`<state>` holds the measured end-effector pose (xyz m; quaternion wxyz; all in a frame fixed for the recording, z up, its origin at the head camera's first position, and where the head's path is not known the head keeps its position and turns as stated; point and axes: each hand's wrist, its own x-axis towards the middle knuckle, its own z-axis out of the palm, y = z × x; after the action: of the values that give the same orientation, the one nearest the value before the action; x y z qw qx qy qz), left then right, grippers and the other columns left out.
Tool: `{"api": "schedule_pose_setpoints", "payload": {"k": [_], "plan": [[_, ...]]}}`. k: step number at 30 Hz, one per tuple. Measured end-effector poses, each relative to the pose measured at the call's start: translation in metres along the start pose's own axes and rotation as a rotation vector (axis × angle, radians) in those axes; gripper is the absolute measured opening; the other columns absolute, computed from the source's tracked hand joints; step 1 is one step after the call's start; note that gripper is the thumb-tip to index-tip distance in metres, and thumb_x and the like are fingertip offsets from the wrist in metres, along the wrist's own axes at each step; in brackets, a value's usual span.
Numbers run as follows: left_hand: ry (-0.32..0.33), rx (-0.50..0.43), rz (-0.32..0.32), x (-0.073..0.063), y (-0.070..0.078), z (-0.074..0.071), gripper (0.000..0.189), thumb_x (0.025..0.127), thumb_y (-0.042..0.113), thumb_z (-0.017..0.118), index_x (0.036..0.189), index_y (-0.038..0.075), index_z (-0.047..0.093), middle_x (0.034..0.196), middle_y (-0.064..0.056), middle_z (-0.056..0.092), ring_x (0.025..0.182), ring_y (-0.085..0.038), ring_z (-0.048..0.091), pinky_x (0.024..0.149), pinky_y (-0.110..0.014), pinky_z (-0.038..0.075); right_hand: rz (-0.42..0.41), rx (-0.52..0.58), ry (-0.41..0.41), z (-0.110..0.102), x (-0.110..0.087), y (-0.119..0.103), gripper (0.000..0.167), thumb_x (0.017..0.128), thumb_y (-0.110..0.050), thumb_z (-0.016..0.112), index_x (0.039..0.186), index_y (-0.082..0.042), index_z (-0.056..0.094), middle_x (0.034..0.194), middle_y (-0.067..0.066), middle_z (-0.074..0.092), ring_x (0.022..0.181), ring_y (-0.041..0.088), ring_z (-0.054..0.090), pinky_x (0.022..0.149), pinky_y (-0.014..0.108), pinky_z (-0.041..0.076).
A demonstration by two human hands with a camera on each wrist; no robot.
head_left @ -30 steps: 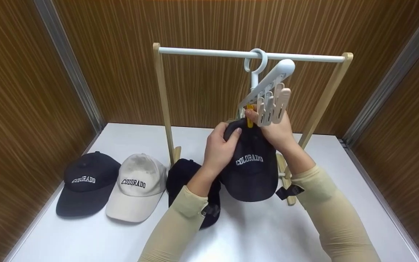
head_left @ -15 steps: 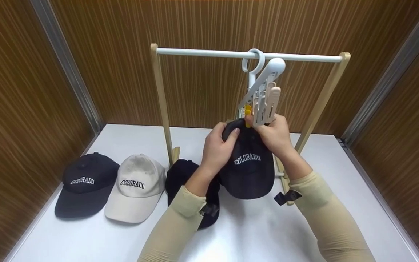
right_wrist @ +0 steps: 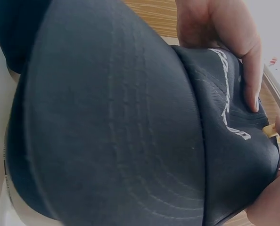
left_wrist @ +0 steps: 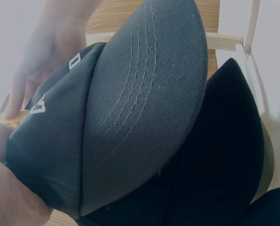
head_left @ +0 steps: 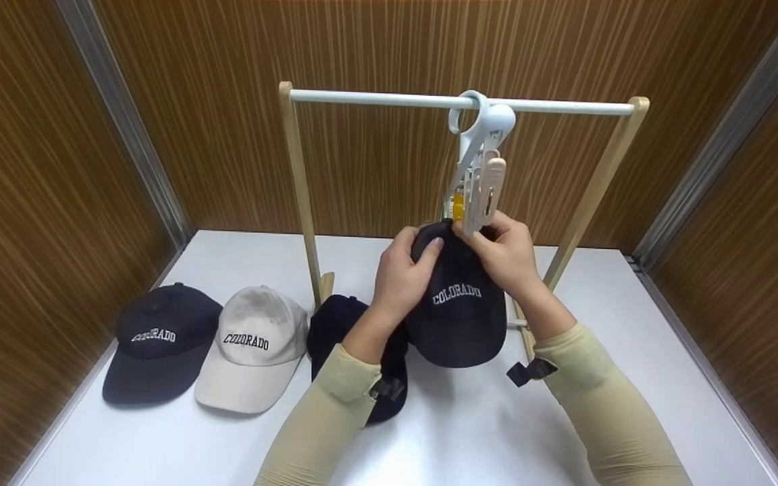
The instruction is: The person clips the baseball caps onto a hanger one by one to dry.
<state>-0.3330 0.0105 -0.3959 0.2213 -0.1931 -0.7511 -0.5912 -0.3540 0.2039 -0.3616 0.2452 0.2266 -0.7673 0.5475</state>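
A black baseball cap (head_left: 460, 324) with white COLORADO lettering hangs brim down below the white clip hanger (head_left: 499, 121). My left hand (head_left: 402, 277) grips the left side of its crown, thumb on the outside. At the crown's top, my right hand (head_left: 507, 253) pinches the cap, its thumb against the lower end of a yellow clip (head_left: 458, 206). That clip sits at the cap's edge in the right wrist view. Pale clips (head_left: 490, 189) on the hanger partly cover the right fingers. Behind the held cap, the left wrist view shows a darker cap (left_wrist: 220, 150).
The hanger hooks over the white rail (head_left: 375, 99) of a wooden-legged rack (head_left: 301, 182). On the white table (head_left: 470, 439) lie a black cap (head_left: 159, 344), a beige cap (head_left: 247, 351) and a dark cap (head_left: 342, 324) partly under my left forearm. Wood-grain panels (head_left: 227, 121) surround the table.
The hanger's near end has swung left. My right hand has slid from the yellow clip's upper part down to the cap's top edge. My left hand keeps its grip.
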Motion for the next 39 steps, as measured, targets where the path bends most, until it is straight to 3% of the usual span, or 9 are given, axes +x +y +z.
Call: {"api": "schedule_pose_setpoints", "payload": {"k": [10,17,20,27,33,39], "plan": [[0.003,0.069,0.019,-0.004,-0.006,-0.007,0.027,0.11,0.028,0.071,0.124,0.005,0.066,0.107,-0.008,0.074,0.09,-0.019,0.069,0.075,-0.035,0.053,-0.02,0.016,0.033,0.008,-0.009,0.009,0.027,0.1,-0.005,0.084,0.126,0.0,0.081,0.124,0.016,0.079,0.098,0.012,0.07,0.08,0.02,0.055],[-0.025,0.144,0.056,-0.011,-0.011,-0.01,0.038,0.11,0.033,0.071,0.133,0.004,0.063,0.118,-0.01,0.074,0.1,-0.022,0.071,0.084,-0.04,0.057,0.011,0.003,0.069,0.011,-0.021,0.006,0.027,0.099,0.004,0.08,0.125,0.011,0.075,0.116,0.026,0.075,0.089,0.007,0.066,0.073,0.017,0.051],[-0.021,0.186,0.067,-0.015,-0.013,-0.011,0.042,0.109,0.035,0.073,0.133,0.003,0.063,0.12,-0.011,0.072,0.104,-0.024,0.069,0.089,-0.042,0.057,0.015,0.002,0.076,0.012,-0.025,0.01,0.032,0.1,0.003,0.08,0.13,0.01,0.074,0.127,0.025,0.074,0.1,0.006,0.069,0.082,0.017,0.054],[-0.007,0.234,0.156,-0.023,-0.019,-0.012,0.046,0.108,0.034,0.074,0.135,-0.001,0.063,0.125,-0.016,0.07,0.113,-0.029,0.067,0.097,-0.047,0.055,0.005,-0.015,0.084,0.007,-0.034,0.028,0.025,0.102,-0.007,0.082,0.125,0.002,0.075,0.114,0.015,0.071,0.097,0.014,0.062,0.083,0.022,0.049],[-0.04,0.281,0.169,-0.03,-0.02,-0.014,0.055,0.107,0.036,0.075,0.141,-0.004,0.061,0.135,-0.019,0.068,0.123,-0.032,0.066,0.106,-0.048,0.054,0.032,0.013,0.09,0.005,-0.043,0.033,0.041,0.102,-0.013,0.084,0.139,0.0,0.071,0.135,0.011,0.07,0.119,0.018,0.065,0.104,0.025,0.05],[-0.106,0.343,0.156,-0.034,-0.019,-0.015,0.063,0.107,0.041,0.074,0.148,-0.003,0.057,0.139,-0.017,0.066,0.127,-0.03,0.063,0.109,-0.047,0.052,0.051,-0.019,0.107,0.0,-0.053,0.037,0.054,0.102,-0.015,0.084,0.15,0.001,0.064,0.145,0.014,0.067,0.14,0.023,0.059,0.124,0.039,0.039]]}}
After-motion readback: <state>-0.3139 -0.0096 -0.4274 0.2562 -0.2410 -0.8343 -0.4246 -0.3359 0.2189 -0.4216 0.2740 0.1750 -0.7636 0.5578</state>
